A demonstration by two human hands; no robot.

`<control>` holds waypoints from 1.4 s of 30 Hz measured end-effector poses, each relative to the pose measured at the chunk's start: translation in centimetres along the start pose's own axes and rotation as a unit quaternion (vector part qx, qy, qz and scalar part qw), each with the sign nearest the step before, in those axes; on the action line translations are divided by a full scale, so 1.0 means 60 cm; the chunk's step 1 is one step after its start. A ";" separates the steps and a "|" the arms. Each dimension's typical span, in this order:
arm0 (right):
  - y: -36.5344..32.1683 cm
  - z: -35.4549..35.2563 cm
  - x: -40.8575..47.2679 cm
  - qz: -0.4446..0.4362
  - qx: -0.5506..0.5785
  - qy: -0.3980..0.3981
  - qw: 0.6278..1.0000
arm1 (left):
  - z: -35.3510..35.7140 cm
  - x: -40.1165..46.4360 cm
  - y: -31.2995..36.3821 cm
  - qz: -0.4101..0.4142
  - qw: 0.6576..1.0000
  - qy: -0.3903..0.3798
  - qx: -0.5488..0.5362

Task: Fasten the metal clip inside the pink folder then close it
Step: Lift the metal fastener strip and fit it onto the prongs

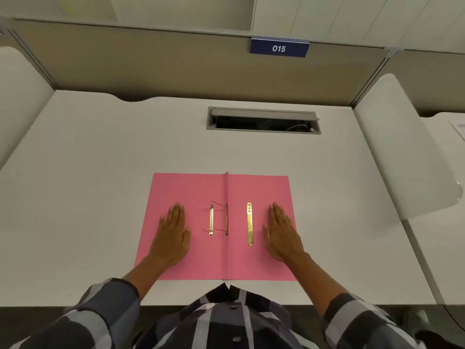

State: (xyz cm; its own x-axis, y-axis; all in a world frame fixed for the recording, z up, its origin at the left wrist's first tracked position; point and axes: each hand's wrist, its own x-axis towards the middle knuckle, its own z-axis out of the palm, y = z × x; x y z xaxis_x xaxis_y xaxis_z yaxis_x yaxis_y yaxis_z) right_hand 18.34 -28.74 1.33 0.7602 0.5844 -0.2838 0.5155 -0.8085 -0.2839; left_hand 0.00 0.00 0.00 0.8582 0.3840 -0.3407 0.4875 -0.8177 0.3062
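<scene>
A pink folder (pixel 201 187) lies open and flat on the white desk, its spine fold running down the middle. Just left of the fold sits a gold clip bar (pixel 211 220), with two thin metal prongs (pixel 219 204) sticking up and leaning left from the spine. A longer loose gold strip (pixel 249 224) lies on the right leaf. My left hand (pixel 173 235) rests flat, palm down, on the left leaf. My right hand (pixel 281 233) rests flat on the right leaf, just right of the loose strip. Neither hand holds anything.
The white desk (pixel 100 159) has a grey cable hatch (pixel 263 120) open behind the folder. A beige partition with a blue "015" plate (pixel 278 48) closes the back. White curved dividers (pixel 402 152) stand at both sides. A sheet of paper (pixel 459 127) lies on the neighbouring desk.
</scene>
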 end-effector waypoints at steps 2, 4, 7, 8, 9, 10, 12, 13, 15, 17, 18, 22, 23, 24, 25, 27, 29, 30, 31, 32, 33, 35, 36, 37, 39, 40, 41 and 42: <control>0.001 0.001 -0.004 0.005 -0.004 -0.011 1.000 | 0.003 -0.002 -0.001 -0.008 1.000 -0.010 -0.009; 0.002 0.005 -0.008 0.006 -0.017 -0.024 1.000 | 0.010 -0.004 -0.005 -0.009 1.000 -0.015 -0.006; 0.004 0.008 -0.006 0.000 -0.042 -0.035 0.998 | 0.015 -0.001 -0.005 -0.004 1.000 -0.014 -0.002; 0.005 0.006 -0.004 0.000 -0.045 -0.039 0.998 | 0.015 0.000 -0.006 -0.002 1.000 -0.013 -0.004; 0.006 0.006 -0.003 0.001 -0.047 -0.043 0.998 | 0.016 0.001 -0.007 -0.003 1.000 -0.012 -0.008; 0.006 0.005 -0.003 0.002 -0.049 -0.046 0.998 | 0.017 0.001 -0.007 -0.004 1.000 -0.014 -0.008; 0.004 0.004 -0.005 -0.001 -0.046 -0.051 0.998 | 0.018 0.001 -0.007 -0.003 1.000 -0.015 -0.010; 0.003 0.003 -0.004 -0.001 -0.044 -0.051 0.998 | 0.018 0.001 -0.009 -0.002 1.000 -0.015 -0.013; 0.003 -0.001 0.000 0.002 -0.046 -0.050 0.998 | 0.016 0.003 -0.011 0.002 1.000 -0.016 -0.019; 0.001 -0.012 0.007 0.002 -0.046 -0.036 0.998 | 0.010 0.005 -0.011 0.006 0.999 -0.011 -0.040; -0.001 -0.019 0.012 -0.001 -0.043 -0.019 0.999 | 0.006 0.005 -0.010 0.010 0.998 -0.003 -0.057; -0.016 -0.047 0.034 -0.020 -0.025 0.054 0.998 | -0.015 -0.009 -0.001 0.047 0.986 0.080 -0.140; -0.023 -0.052 0.040 -0.019 -0.006 0.050 0.999 | -0.016 -0.015 0.003 0.063 0.982 0.106 -0.145; -0.029 -0.055 0.047 -0.018 0.012 0.036 0.999 | -0.015 -0.021 0.007 0.076 0.977 0.130 -0.152; -0.036 -0.057 0.054 -0.016 0.026 0.017 0.999 | -0.012 -0.026 0.012 0.079 0.973 0.143 -0.163; -0.051 -0.061 0.066 -0.008 0.047 -0.020 0.999 | -0.006 -0.035 0.023 0.058 0.971 0.138 -0.184; -0.063 -0.062 0.077 -0.001 0.055 -0.044 0.998 | 0.002 -0.042 0.032 0.035 0.971 0.117 -0.203; -0.069 -0.063 0.083 0.002 0.049 -0.052 0.997 | 0.006 -0.044 0.036 0.028 0.971 0.105 -0.214; -0.073 -0.063 0.087 0.003 0.038 -0.058 0.998 | 0.008 -0.046 0.041 0.023 0.970 0.096 -0.223; -0.077 -0.064 0.092 0.002 0.025 -0.061 0.998 | 0.011 -0.047 0.045 0.018 0.969 0.091 -0.231; -0.080 -0.064 0.097 0.001 0.012 -0.065 0.998 | 0.013 -0.047 0.047 0.012 0.967 0.090 -0.239; -0.083 -0.067 0.105 -0.001 -0.005 -0.072 0.997 | 0.017 -0.046 0.053 -0.001 0.963 0.088 -0.255; -0.085 -0.068 0.109 -0.001 -0.009 -0.076 0.997 | 0.019 -0.046 0.055 -0.005 0.960 0.085 -0.266; -0.087 -0.069 0.113 -0.001 -0.011 -0.081 0.997 | 0.021 -0.045 0.057 -0.008 0.957 0.081 -0.279; -0.089 -0.071 0.121 0.003 -0.012 -0.090 0.996 | 0.023 -0.042 0.062 -0.012 0.950 0.071 -0.303; -0.090 -0.072 0.123 0.005 -0.013 -0.094 0.995 | 0.024 -0.041 0.065 -0.013 0.947 0.068 -0.312; -0.090 -0.072 0.126 0.005 -0.013 -0.098 0.995 | 0.025 -0.040 0.067 -0.015 0.944 0.067 -0.323; -0.089 -0.072 0.129 0.006 -0.012 -0.101 0.995 | 0.026 -0.038 0.070 -0.019 0.939 0.066 -0.337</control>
State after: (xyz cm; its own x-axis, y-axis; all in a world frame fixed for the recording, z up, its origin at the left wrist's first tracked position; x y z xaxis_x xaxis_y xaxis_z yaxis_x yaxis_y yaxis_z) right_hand 23.16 -20.20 4.62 0.6724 0.5755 -0.4655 0.5189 -0.8150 -0.2581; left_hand -0.15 -4.98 0.67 0.8291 0.4931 -0.2635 0.4710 -0.3623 0.8043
